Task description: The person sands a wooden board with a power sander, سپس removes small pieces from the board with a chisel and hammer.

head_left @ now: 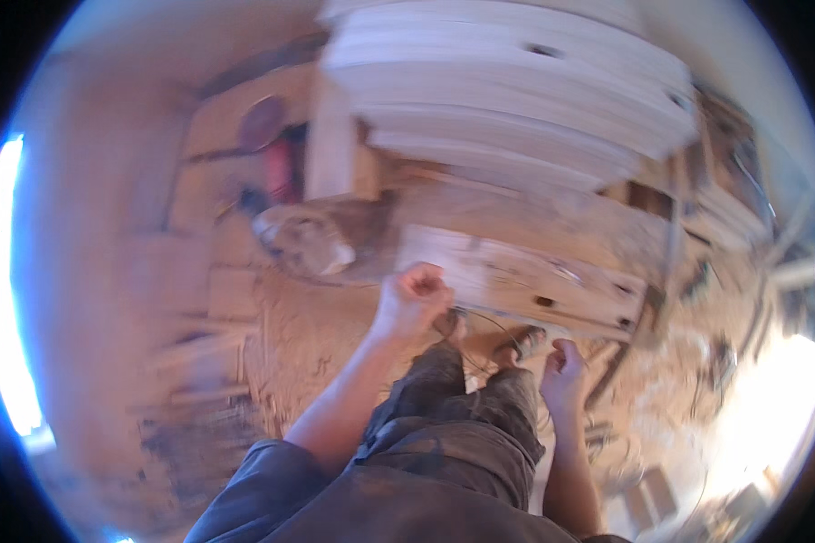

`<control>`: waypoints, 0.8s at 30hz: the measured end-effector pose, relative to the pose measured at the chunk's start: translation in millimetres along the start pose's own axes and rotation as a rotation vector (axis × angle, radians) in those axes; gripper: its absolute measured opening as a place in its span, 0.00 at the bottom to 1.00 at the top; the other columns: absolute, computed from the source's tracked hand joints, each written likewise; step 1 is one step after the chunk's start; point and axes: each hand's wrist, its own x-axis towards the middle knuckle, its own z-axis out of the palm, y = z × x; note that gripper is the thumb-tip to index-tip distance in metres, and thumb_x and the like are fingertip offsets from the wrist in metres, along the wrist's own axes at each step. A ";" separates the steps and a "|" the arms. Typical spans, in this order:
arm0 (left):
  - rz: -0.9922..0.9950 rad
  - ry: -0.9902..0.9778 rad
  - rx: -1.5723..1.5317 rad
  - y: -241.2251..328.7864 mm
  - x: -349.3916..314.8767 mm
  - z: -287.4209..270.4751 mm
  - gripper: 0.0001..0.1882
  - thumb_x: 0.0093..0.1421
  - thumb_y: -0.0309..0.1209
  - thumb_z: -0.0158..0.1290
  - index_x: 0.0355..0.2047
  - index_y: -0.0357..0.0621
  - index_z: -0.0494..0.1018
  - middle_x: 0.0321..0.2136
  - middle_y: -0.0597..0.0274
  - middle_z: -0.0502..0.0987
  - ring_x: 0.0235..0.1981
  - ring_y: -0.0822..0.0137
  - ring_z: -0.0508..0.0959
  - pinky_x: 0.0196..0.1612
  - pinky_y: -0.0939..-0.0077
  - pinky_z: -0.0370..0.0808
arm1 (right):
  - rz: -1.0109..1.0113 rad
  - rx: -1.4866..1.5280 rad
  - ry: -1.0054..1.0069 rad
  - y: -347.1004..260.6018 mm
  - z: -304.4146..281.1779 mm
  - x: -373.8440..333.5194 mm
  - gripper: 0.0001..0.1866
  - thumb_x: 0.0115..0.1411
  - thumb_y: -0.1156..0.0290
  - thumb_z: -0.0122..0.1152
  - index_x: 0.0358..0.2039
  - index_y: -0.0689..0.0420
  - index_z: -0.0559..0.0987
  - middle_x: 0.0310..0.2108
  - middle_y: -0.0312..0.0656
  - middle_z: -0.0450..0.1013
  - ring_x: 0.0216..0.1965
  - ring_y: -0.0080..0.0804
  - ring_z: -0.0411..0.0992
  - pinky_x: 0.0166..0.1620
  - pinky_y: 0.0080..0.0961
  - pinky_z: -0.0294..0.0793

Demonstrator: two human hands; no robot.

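Observation:
My left hand (412,300) is raised over the near edge of a pale wooden panel (516,276), its fingers curled in toward the thumb. Lower and to the right, my right hand (563,376) is held off the panel's front edge with bent fingers. Blur hides whether either hand has something small in it. The panel lies in front of my feet and has dark oblong holes toward its right end. A thin dark cable (491,323) curves between the left hand and my sandalled foot (523,342).
Large pale boards (507,86) with dark slots are stacked beyond the panel. A whitish sack or bag (306,240) sits at left, near a red object (282,170). Wood offcuts (204,362) litter the left floor. Timber pieces (724,213) stand at far right.

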 end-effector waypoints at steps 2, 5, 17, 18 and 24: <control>0.066 0.104 -0.010 -12.1 -15.5 -30.0 0.11 0.59 0.16 0.59 0.41 0.37 0.77 0.30 0.66 0.78 0.29 0.72 0.81 0.33 0.75 0.78 | -0.100 0.148 -0.091 -27.3 15.9 9.8 0.13 0.59 0.83 0.55 0.44 0.62 0.80 0.27 0.45 0.79 0.29 0.30 0.78 0.36 0.31 0.77; 0.117 0.316 -0.012 -33.5 -34.5 -93.7 0.11 0.59 0.17 0.58 0.42 0.38 0.77 0.29 0.67 0.77 0.28 0.74 0.79 0.31 0.78 0.77 | -0.192 0.184 -0.295 -101.1 41.3 15.6 0.13 0.60 0.82 0.57 0.45 0.62 0.80 0.25 0.44 0.78 0.28 0.30 0.77 0.36 0.31 0.77; 0.388 0.777 -0.386 29.5 4.2 -283.6 0.07 0.61 0.16 0.54 0.38 0.38 0.75 0.29 0.65 0.78 0.29 0.71 0.80 0.35 0.75 0.77 | -0.984 -0.562 -0.382 -260.6 263.5 53.7 0.25 0.55 0.78 0.61 0.56 0.53 0.76 0.54 0.47 0.70 0.55 0.48 0.71 0.49 0.44 0.80; 0.402 0.773 -0.423 38.1 7.1 -289.8 0.07 0.61 0.16 0.54 0.38 0.38 0.76 0.30 0.65 0.78 0.29 0.71 0.80 0.35 0.75 0.77 | -0.979 -0.583 -0.434 -265.7 277.9 60.5 0.24 0.55 0.77 0.61 0.54 0.53 0.77 0.53 0.47 0.71 0.53 0.48 0.72 0.48 0.44 0.80; 0.311 0.837 -0.461 -1.2 14.5 -328.5 0.09 0.60 0.16 0.56 0.42 0.37 0.76 0.32 0.64 0.78 0.30 0.69 0.81 0.37 0.73 0.78 | -0.969 -0.574 -0.506 -303.4 285.0 62.1 0.17 0.54 0.74 0.61 0.46 0.53 0.81 0.38 0.44 0.76 0.38 0.46 0.77 0.38 0.43 0.81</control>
